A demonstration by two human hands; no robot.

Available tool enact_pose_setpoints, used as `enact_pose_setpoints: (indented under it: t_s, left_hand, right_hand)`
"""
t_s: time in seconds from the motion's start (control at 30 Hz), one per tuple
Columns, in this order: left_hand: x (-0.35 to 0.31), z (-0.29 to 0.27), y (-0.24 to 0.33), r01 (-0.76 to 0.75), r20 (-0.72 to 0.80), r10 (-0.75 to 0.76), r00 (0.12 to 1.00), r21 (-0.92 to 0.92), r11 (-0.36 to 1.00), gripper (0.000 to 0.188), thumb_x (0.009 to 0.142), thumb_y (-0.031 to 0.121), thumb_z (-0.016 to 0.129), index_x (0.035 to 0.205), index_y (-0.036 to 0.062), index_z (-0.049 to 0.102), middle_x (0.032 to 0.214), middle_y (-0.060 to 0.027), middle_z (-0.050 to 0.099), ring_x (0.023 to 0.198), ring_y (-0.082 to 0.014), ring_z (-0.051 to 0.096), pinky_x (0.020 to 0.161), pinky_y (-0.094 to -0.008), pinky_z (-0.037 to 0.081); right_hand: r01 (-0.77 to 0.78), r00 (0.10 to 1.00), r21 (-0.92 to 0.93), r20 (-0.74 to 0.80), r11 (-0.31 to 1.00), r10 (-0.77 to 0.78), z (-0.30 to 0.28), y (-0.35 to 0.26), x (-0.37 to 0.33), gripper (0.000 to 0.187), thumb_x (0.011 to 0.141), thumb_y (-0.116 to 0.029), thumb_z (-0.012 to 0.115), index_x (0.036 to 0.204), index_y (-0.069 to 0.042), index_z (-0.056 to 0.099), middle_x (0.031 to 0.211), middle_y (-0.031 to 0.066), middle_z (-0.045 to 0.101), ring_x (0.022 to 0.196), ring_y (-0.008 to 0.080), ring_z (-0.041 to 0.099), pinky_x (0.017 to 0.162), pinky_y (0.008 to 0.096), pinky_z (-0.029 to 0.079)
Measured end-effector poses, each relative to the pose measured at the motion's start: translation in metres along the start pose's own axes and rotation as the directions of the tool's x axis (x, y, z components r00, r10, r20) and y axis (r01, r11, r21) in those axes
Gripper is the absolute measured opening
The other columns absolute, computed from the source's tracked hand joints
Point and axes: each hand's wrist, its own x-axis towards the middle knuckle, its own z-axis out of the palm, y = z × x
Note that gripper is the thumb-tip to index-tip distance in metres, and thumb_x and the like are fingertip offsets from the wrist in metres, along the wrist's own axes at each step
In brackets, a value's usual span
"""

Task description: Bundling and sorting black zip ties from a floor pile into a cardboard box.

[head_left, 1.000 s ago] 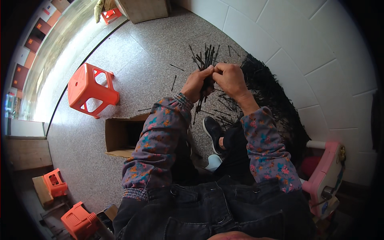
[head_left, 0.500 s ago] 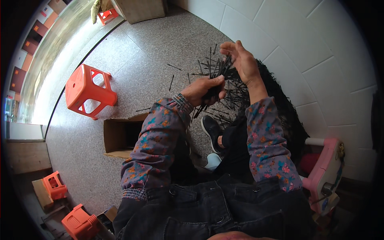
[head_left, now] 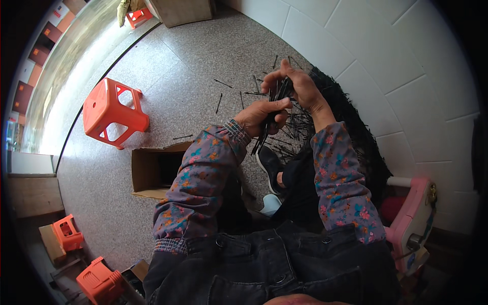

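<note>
Speckled grey floor (head_left: pixel 168 76); orange stool (head_left: pixel 113 113) on it, open cardboard box (head_left: pixel 155 170) just below stool, white tiled wall (head_left: pixel 406 76) far right, bright window strip (head_left: pixel 61 86) left of stool.

You have four orange plastic stools in view: one (head_left: pixel 113 113) standing at far left, two (head_left: pixel 67 232) (head_left: pixel 100 281) near left, and one (head_left: pixel 137 15) at the far edge. One open cardboard box (head_left: pixel 152 170) lies left of your arm. The thin black sticks (head_left: pixel 284 127) are too many to count. One pink stool (head_left: pixel 414 216) stands at your right.
</note>
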Motion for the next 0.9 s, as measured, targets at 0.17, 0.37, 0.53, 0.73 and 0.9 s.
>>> enact_pose_setpoints:
  t_s: [0.17,0.37,0.53,0.73,0.9]
  left_hand:
    - [0.001,0.002,0.004,0.0,0.015,0.0,1.0,-0.041,0.999,0.027,0.092,0.04,0.048,0.088,0.014,0.05,0.057,0.0064,0.041,0.051,-0.0062,0.038,0.041,-0.0203,0.028]
    - [-0.012,-0.029,0.032,-0.474,-0.075,0.478,0.875,-0.329,0.817,0.029,0.092,0.042,0.046,0.084,0.0151,0.052,0.058,0.0076,0.04,0.058,-0.0082,0.037,0.044,-0.0213,0.029]
    - [-0.017,-0.053,0.041,-0.624,-0.192,0.605,0.773,-0.403,0.67,0.031,0.091,0.043,0.047,0.08,0.0152,0.054,0.059,0.0077,0.042,0.059,-0.0099,0.036,0.047,-0.0229,0.03]
    - [-0.016,-0.043,0.039,-0.671,-0.379,0.566,0.732,-0.259,0.695,0.025,0.09,0.035,0.054,0.081,0.0119,0.056,0.067,0.0018,0.053,0.069,-0.0156,0.053,0.061,-0.0269,0.044]
    - [-0.01,-0.036,0.035,-0.625,-0.32,0.585,0.745,-0.032,0.78,0.018,0.088,0.025,0.057,0.085,0.0078,0.057,0.073,-0.0053,0.058,0.081,-0.0217,0.061,0.072,-0.0312,0.05]
  right_hand:
    - [0.107,0.977,0.149,-0.2,0.983,-0.076,0.012,0.001,0.002,0.062,0.094,-0.052,0.031,0.097,0.003,0.059,0.091,0.0135,0.064,0.088,0.0226,0.062,0.078,0.0335,0.049]
    - [-0.172,0.941,0.255,-0.244,0.951,0.236,0.018,0.021,0.001,0.062,0.092,-0.056,0.032,0.1,0.0,0.057,0.094,0.0138,0.064,0.088,0.0232,0.062,0.077,0.035,0.049]
    - [-0.43,0.863,0.512,-0.01,0.744,0.505,0.057,0.062,-0.007,0.057,0.092,-0.052,0.034,0.101,0.001,0.054,0.1,0.0166,0.062,0.089,0.0268,0.061,0.078,0.041,0.049]
    - [-0.312,0.903,0.756,0.048,0.576,0.427,0.083,0.074,-0.006,0.059,0.092,-0.053,0.03,0.099,0.0,0.055,0.099,0.0179,0.061,0.088,0.0308,0.061,0.078,0.0451,0.049]
    - [-0.182,0.892,0.813,-0.1,0.553,0.441,0.082,0.063,-0.003,0.057,0.093,-0.049,0.031,0.11,0.003,0.049,0.105,0.0174,0.058,0.094,0.0304,0.059,0.082,0.0464,0.049]
